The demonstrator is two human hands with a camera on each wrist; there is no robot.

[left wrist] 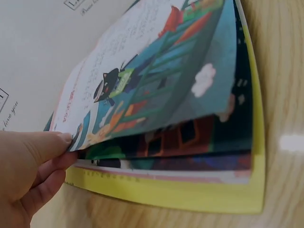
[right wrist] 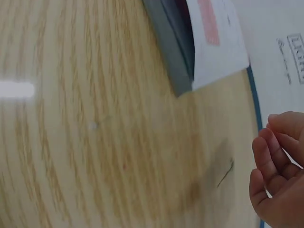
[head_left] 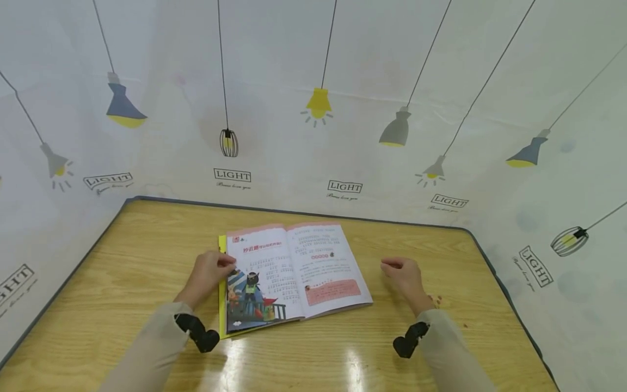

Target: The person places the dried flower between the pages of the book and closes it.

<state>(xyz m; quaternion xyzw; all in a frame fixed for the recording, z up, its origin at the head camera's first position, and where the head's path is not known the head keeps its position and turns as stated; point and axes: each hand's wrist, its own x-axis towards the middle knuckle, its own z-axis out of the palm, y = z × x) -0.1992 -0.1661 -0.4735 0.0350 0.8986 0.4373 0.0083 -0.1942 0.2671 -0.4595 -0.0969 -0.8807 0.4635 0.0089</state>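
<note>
An illustrated magazine (head_left: 320,267) with a yellow cover lies open on the wooden table, printed text on both pages. At its left edge my left hand (head_left: 210,270) pinches the picture page between thumb and fingers. The left wrist view shows that page (left wrist: 156,80) lifted a little off the sheets beneath, with the thumb on top of it. To the right of the magazine, apart from it, is my right hand (head_left: 404,277). Its fingers are loosely curled, and nothing is seen in it in the right wrist view (right wrist: 280,166).
The wooden table (head_left: 147,245) has a dark edge along its back and sides. Behind it hangs a pale sheet (head_left: 274,120) printed with lamps. A few small brown marks (head_left: 436,299) are on the table near my right wrist.
</note>
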